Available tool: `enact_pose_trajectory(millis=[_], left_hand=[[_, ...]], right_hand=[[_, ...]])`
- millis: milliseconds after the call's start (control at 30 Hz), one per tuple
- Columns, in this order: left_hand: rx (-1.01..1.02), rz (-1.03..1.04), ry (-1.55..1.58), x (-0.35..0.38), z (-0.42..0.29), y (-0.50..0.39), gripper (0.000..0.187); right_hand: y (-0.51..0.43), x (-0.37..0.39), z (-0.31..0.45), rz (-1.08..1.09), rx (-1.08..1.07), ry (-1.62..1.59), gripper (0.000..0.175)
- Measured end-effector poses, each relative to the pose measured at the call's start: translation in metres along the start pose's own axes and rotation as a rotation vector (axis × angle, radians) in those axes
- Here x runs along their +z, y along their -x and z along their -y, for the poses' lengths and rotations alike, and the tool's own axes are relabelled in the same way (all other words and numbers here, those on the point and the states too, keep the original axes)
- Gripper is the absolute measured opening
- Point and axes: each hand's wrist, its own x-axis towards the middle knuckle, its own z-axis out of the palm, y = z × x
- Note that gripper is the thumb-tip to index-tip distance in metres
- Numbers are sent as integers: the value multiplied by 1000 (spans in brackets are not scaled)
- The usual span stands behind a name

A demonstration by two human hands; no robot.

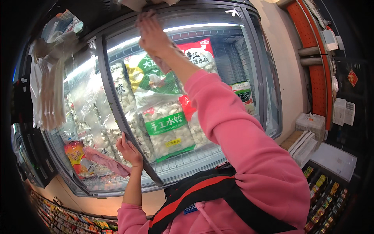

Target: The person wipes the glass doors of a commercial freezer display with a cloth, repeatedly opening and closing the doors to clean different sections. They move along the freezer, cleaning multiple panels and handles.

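My right hand [155,39] is stretched out over the far part of a freezer's glass lid [228,65]. It presses a pink cloth [161,63] to the glass, and the fingertips are blurred. My left hand [130,150] rests against the grey frame bar [117,111] between two glass panes, fingers partly spread. Beside its wrist a second pink cloth [106,162] lies on the left pane. Under the glass are bagged frozen dumplings [168,128], a green and white bag [155,76] and a red-topped bag [198,51], all bearing writing.
White plastic bags [48,87] hang at the freezer's left. On the right are an orange pegboard panel [318,87], clear plastic boxes [310,124] and a white lid-like panel [334,161]. Shelves of small packaged goods [325,201] stand at the lower right, with more packets [73,218] lower left.
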Motion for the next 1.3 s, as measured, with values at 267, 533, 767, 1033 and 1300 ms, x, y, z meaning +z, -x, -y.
enact_pose_trajectory(millis=[267, 533, 767, 1033, 1300], left_hand=[[-16, -4, 46, 2, 4, 0, 41], [-27, -30, 66, 1, 3, 0, 41], [-53, -132, 358, -2, 9, 0, 29], [-360, -254, 661, -21, 9, 58, 29], [-618, 97, 537, -38, 21, 167, 21]], right_hand=[[-27, 22, 111, 14, -174, -65, 69], [20, -23, 141, 111, -358, -290, 67], [149, -115, 190, 296, -531, -289, 69], [351, -171, 245, 320, -702, -500, 58], [463, -216, 243, 961, 166, -1386, 29]])
